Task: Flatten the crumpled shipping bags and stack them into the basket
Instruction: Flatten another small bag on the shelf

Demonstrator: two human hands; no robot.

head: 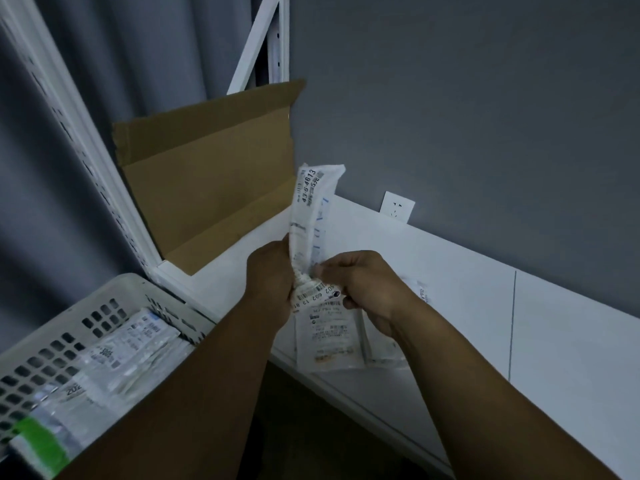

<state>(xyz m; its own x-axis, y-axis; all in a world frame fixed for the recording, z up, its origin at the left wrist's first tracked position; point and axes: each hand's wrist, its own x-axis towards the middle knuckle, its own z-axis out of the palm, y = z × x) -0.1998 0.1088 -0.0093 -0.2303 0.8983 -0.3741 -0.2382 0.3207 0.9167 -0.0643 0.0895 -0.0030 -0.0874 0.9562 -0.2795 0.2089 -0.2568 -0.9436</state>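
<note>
Forearms (194, 393) fill the bottom edge; I see the left hand (270, 271) and right hand (360, 285) meeting at the lower end of the crumpled shipping bag (311, 202), fingers curled and pinching it, thumbs probably hidden behind the film. Its long axis stands near upright above the shelf (450, 306). Down-left sits the basket (69, 327), nearer the left hand, with stacked bags (114, 362) inside.

Cardboard box (207, 174) blocks the shelf (571, 358) leftward; rightward open.
</note>
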